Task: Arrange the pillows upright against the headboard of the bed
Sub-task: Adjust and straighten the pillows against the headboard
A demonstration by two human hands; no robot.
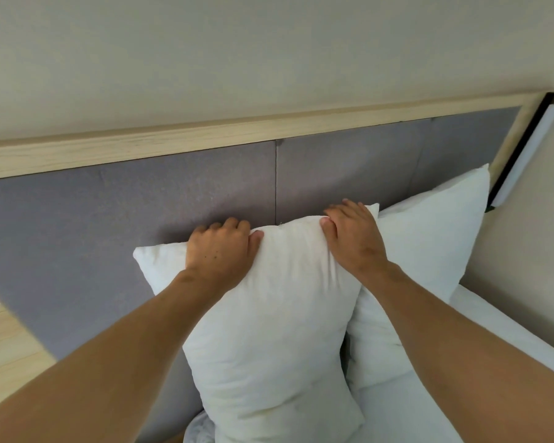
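Against the headboard [141, 199], L hand [219, 251] & R hand [354, 238] grip the top edge of the near pillow [269, 330], upright beside a 2nd pillow [429, 244]; soft fill may let it slump fwd once released.
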